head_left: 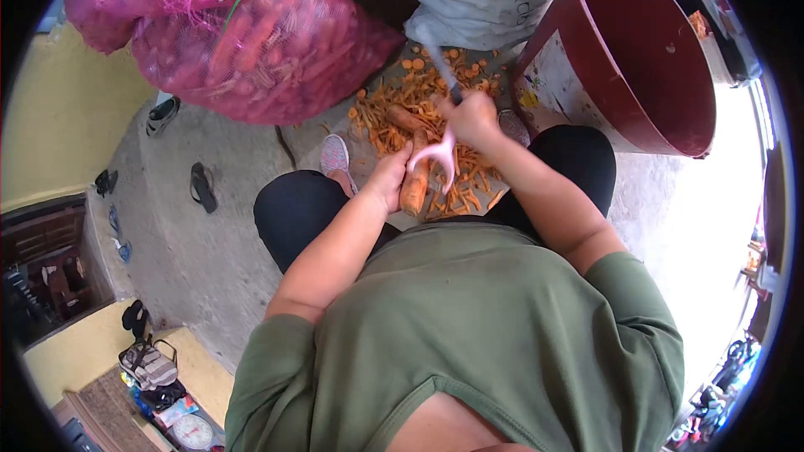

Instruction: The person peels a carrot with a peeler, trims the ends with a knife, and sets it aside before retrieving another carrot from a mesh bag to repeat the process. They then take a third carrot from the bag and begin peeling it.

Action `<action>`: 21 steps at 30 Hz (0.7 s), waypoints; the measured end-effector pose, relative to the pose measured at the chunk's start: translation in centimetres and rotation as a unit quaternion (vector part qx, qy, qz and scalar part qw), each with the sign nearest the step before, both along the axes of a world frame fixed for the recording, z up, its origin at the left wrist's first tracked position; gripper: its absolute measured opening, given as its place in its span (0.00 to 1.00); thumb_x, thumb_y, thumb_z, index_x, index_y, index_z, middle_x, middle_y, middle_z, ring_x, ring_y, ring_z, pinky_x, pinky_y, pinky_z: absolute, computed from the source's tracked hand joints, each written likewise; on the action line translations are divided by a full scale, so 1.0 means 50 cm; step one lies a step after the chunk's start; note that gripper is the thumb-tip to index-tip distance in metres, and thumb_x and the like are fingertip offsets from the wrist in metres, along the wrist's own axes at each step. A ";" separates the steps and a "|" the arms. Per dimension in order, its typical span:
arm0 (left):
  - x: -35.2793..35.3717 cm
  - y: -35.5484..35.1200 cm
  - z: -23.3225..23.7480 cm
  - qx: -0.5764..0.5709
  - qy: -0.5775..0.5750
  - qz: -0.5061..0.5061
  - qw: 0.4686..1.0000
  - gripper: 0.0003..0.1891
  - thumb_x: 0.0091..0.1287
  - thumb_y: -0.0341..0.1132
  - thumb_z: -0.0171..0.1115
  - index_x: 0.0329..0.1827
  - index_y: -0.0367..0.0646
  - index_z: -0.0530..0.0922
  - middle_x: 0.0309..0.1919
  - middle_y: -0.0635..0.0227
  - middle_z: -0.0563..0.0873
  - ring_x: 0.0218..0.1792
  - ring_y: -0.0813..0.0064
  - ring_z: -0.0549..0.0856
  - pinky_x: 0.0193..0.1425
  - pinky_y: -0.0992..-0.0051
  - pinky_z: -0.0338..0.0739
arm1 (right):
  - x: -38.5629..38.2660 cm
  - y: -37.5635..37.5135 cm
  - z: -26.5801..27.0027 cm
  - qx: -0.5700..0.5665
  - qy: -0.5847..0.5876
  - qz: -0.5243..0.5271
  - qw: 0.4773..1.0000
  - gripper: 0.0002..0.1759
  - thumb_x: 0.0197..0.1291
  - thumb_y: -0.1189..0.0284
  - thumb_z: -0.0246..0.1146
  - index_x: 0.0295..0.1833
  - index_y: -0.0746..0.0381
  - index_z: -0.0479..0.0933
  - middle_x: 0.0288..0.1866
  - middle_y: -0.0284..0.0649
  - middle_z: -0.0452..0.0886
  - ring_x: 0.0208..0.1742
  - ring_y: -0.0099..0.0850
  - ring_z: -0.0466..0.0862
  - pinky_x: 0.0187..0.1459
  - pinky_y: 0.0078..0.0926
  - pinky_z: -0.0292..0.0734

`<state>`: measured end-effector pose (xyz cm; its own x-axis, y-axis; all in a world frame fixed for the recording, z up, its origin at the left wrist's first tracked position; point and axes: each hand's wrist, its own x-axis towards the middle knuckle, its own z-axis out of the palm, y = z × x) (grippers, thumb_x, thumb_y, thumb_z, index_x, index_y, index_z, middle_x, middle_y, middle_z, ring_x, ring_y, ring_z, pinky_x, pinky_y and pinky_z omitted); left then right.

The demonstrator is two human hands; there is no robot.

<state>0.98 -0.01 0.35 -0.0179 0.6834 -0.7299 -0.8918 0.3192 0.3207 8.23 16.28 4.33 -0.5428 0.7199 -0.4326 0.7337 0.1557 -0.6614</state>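
Observation:
A carrot (412,194) is gripped by my left hand (390,174), its near end sticking out toward my lap. My right hand (474,119) is closed around a knife (438,65) with a dark handle, whose blurred blade points away from me. A pink Y-shaped peeler (446,161) also sits in that hand, its forked head lying over the carrot. Another carrot (405,118) lies just beyond on a heap of orange peelings (381,109) and cut round ends, spread over the floor between my feet.
A pink mesh sack (260,59) full of carrots stands at front left, beside a white sack (481,0) with writing. At front right is a large maroon bucket (645,50). Slippers (202,187) lie on the concrete floor to the left.

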 end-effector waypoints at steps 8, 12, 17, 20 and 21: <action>0.020 0.003 0.027 0.000 -0.006 -0.032 0.999 0.18 0.63 0.46 0.47 0.45 0.39 0.68 0.29 0.61 0.76 0.29 0.69 0.78 0.30 0.70 0.77 | 0.004 0.126 -0.058 0.100 -0.055 -0.142 0.983 0.30 0.46 0.46 0.58 0.26 0.68 0.76 0.24 0.48 0.79 0.29 0.40 0.80 0.32 0.33 0.73; 0.012 0.009 0.007 0.043 -0.026 0.024 0.998 0.17 0.64 0.45 0.46 0.44 0.40 0.69 0.31 0.64 0.77 0.30 0.70 0.79 0.32 0.71 0.77 | -0.001 -0.016 0.011 0.020 0.010 0.052 0.998 0.27 0.43 0.48 0.62 0.26 0.66 0.77 0.24 0.49 0.78 0.30 0.41 0.80 0.34 0.34 0.73; 0.021 0.011 0.022 0.006 0.019 -0.032 0.999 0.18 0.64 0.47 0.46 0.43 0.39 0.70 0.32 0.62 0.77 0.30 0.70 0.79 0.32 0.71 0.78 | -0.012 0.027 -0.006 0.079 -0.037 -0.008 0.996 0.28 0.44 0.47 0.60 0.30 0.64 0.77 0.28 0.50 0.78 0.33 0.40 0.80 0.36 0.34 0.73; 0.013 -0.001 0.006 0.017 0.013 -0.047 0.999 0.20 0.63 0.47 0.48 0.44 0.36 0.69 0.31 0.61 0.77 0.32 0.70 0.79 0.33 0.70 0.78 | 0.014 0.152 -0.083 0.122 -0.035 -0.104 0.986 0.31 0.47 0.46 0.57 0.33 0.68 0.76 0.30 0.51 0.79 0.35 0.41 0.80 0.36 0.34 0.74; 0.010 -0.003 0.000 0.032 0.003 -0.039 0.999 0.21 0.63 0.47 0.48 0.45 0.36 0.69 0.31 0.61 0.77 0.32 0.70 0.79 0.33 0.70 0.78 | 0.009 0.135 -0.076 0.130 -0.030 -0.100 0.986 0.31 0.47 0.47 0.57 0.32 0.69 0.76 0.29 0.52 0.78 0.36 0.41 0.80 0.37 0.34 0.73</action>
